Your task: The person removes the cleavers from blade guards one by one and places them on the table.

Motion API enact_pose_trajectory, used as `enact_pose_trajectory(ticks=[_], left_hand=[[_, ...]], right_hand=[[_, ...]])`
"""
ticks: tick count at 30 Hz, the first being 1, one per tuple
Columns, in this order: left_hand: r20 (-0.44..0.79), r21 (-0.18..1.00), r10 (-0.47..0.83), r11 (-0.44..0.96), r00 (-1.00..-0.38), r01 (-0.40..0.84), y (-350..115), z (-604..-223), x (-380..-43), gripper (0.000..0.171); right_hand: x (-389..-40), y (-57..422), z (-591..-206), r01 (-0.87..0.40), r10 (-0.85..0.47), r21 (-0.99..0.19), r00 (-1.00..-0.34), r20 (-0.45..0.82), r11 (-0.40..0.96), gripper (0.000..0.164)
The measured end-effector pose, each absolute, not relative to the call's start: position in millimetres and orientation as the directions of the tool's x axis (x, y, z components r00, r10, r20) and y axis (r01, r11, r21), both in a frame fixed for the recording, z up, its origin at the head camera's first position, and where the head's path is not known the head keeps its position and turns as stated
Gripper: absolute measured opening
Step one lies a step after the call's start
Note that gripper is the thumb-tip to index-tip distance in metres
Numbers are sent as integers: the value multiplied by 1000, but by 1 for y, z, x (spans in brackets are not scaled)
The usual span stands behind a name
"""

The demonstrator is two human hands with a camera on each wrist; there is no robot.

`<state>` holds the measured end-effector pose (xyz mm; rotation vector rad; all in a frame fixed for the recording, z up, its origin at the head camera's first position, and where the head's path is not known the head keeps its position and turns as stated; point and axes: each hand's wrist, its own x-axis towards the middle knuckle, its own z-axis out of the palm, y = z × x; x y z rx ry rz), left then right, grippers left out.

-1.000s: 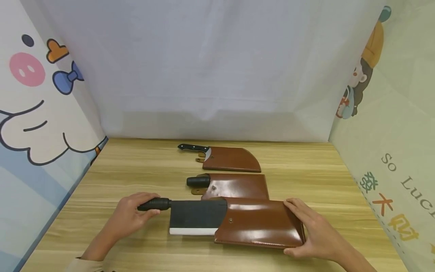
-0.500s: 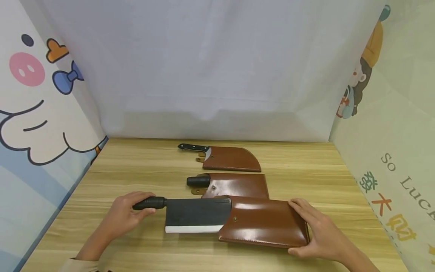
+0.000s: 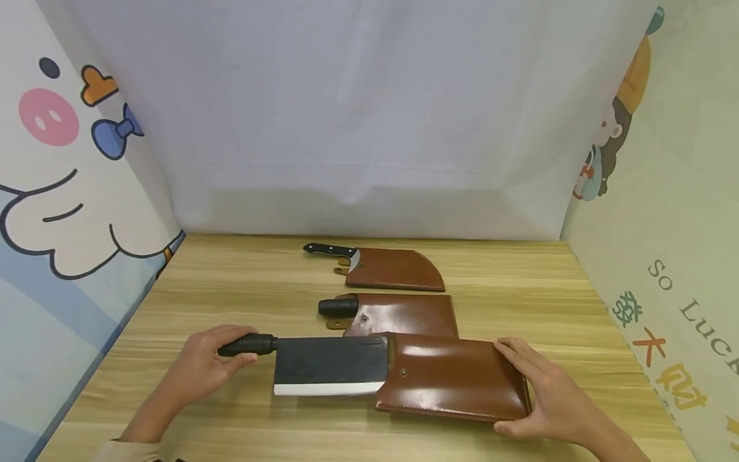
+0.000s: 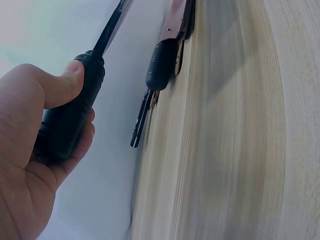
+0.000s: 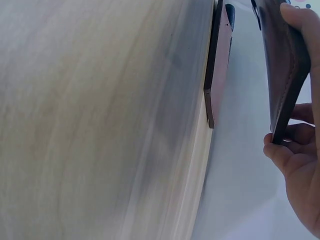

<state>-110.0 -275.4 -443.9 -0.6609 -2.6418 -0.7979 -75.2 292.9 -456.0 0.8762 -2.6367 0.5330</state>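
At the lower left of the head view, your left hand (image 3: 202, 364) has its fingers curled round the black handle (image 3: 248, 345) of the cleaver (image 3: 330, 360). The left wrist view adds your thumb pressed along that handle, its butt against your palm. At the lower right, your right hand (image 3: 548, 398) pinches the closed end of the brown sheath (image 3: 456, 378) between thumb and fingers; the right wrist view shows that end's stitched edge, held off the tabletop (image 3: 231, 289). The blade points right, nearly all bare, its far end at the sheath's mouth; you cannot tell whether the tip is inside. Just beyond, at centre, lies a second sheath (image 3: 410, 314) with a stubby grip (image 3: 337, 308). Farther up is a rounded sheath (image 3: 398, 269) with a riveted grip (image 3: 326, 249).
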Motion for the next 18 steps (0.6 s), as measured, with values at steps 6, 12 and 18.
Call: enact_pose_trajectory(ticks=[6, 12, 18], left_hand=[[394, 458, 324, 742, -860, 489, -280, -445, -109, 38], [406, 447, 323, 746, -855, 494, -286, -447, -109, 39], [418, 428, 333, 748, -845, 507, -290, -446, -107, 39]], right_hand=[[-74, 297, -456, -618, -501, -263, -769, 396, 741, 116], [-71, 301, -454, -599, -489, -265, -785, 381, 755, 115], [-67, 305, -451, -567, -479, -232, -808, 342, 791, 118]])
